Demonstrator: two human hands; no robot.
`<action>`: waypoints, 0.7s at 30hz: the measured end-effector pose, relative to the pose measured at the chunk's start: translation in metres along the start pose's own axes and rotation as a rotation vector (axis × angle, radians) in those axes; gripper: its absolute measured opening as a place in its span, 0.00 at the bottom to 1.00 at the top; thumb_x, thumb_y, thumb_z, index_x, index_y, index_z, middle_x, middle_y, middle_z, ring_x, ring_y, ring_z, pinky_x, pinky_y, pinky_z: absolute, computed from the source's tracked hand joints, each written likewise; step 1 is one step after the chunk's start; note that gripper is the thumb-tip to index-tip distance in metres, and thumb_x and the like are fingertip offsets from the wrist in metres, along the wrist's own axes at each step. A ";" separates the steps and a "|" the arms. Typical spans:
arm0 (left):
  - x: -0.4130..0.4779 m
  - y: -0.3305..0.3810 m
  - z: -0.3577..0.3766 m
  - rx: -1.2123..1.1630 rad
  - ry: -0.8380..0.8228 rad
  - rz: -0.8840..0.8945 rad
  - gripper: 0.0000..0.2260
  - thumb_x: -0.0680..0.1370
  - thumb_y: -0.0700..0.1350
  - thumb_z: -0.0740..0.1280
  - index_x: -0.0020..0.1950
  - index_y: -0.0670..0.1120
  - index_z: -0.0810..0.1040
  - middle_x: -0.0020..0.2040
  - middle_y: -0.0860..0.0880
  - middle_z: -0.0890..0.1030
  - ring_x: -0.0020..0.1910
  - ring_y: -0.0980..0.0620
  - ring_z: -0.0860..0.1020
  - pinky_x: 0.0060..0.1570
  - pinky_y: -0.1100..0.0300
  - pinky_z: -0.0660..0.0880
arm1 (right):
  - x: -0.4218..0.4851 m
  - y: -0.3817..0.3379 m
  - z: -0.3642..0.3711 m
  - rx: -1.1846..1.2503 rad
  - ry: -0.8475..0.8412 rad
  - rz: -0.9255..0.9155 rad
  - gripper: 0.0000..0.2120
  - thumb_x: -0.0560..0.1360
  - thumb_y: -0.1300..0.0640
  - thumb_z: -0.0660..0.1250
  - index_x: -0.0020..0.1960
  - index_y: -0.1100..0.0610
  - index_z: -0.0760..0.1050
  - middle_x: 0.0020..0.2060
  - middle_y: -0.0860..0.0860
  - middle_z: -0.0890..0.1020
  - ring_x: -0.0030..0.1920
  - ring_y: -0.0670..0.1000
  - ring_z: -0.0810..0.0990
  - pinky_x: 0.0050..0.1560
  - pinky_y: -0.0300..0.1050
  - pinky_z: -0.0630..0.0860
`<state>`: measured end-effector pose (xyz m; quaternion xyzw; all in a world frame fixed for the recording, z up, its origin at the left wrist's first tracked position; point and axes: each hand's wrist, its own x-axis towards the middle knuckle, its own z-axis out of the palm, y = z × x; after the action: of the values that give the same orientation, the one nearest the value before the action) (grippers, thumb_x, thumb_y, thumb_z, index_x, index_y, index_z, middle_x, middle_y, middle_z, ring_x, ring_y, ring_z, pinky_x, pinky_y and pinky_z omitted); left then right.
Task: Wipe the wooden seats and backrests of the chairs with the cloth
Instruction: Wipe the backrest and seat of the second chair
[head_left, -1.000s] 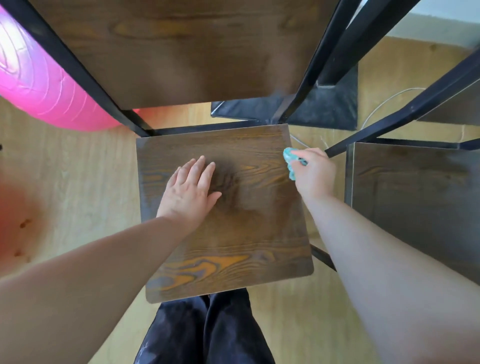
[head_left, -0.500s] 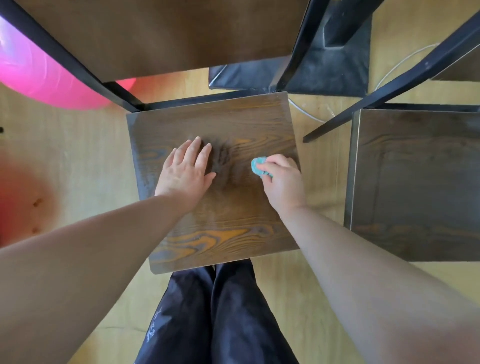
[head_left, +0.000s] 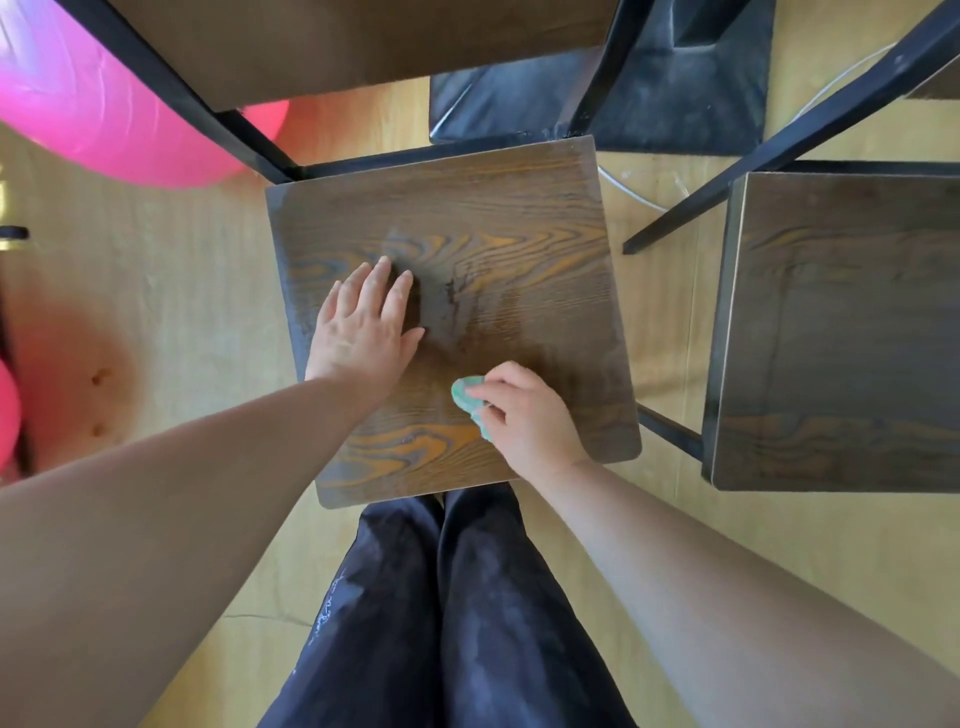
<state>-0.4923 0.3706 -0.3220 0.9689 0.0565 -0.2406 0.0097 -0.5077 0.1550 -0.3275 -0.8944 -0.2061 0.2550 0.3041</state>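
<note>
— Teal bunched cloth (head_left: 464, 393): where does it sit, inspector?
— In your right hand (head_left: 527, 415), pinched between the thumb and curled fingers and pressed onto the dark-stained square wooden seat (head_left: 498, 244), in its near right quarter. Only a sliver shows past your fingertips.
— And the other hand?
— Your left hand (head_left: 363, 327) lies flat on the seat's left half, fingers straight and close together, holding nothing. In my judgement it steadies the chair.
— Which way does the remaining wood lie?
— Wiped and unwiped wood cannot be told apart. From the cloth, most of the seat lies ahead and to the left. The grain runs side to side, so strokes across would follow it. Your left palm covers a patch that the right hand can reach only once you lift it. A dark mark near the centre may be damp or shadow. The brown wooden backrest (head_left: 363, 47) stands beyond the far edge on the black metal frame (head_left: 234, 130), well apart from the cloth.
— Surroundings?
— A second dark wooden seat (head_left: 841, 332) stands near on your right, the cloth hand's side. Noted also: a pale wood-look floor (head_left: 171, 291), a pink inflated ball (head_left: 119, 114) far left, a black base (head_left: 675, 78) and a white cable (head_left: 631, 192) beyond, and your dark trousers (head_left: 441, 597) at the near edge.
</note>
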 end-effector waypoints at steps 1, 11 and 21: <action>0.001 -0.001 -0.001 0.002 0.005 -0.010 0.27 0.82 0.57 0.51 0.79 0.48 0.51 0.79 0.46 0.52 0.78 0.45 0.50 0.76 0.48 0.51 | 0.004 0.006 -0.014 0.022 0.073 0.054 0.11 0.76 0.62 0.67 0.57 0.57 0.81 0.52 0.48 0.78 0.51 0.48 0.76 0.52 0.40 0.76; 0.002 0.002 0.004 -0.012 0.068 0.028 0.27 0.82 0.57 0.52 0.79 0.49 0.52 0.79 0.46 0.53 0.77 0.45 0.50 0.76 0.47 0.52 | 0.022 0.069 -0.073 -0.034 0.321 0.309 0.10 0.76 0.63 0.68 0.57 0.57 0.82 0.54 0.49 0.78 0.48 0.48 0.78 0.45 0.36 0.74; -0.027 -0.017 0.027 0.030 0.072 0.141 0.27 0.82 0.57 0.54 0.79 0.49 0.53 0.79 0.47 0.54 0.77 0.45 0.51 0.76 0.48 0.51 | -0.020 -0.017 0.050 0.012 0.306 0.230 0.12 0.72 0.66 0.68 0.53 0.57 0.83 0.51 0.50 0.79 0.49 0.54 0.77 0.48 0.47 0.79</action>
<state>-0.5310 0.3829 -0.3332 0.9786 -0.0154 -0.2051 0.0099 -0.5562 0.1786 -0.3442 -0.9387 -0.0521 0.1502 0.3059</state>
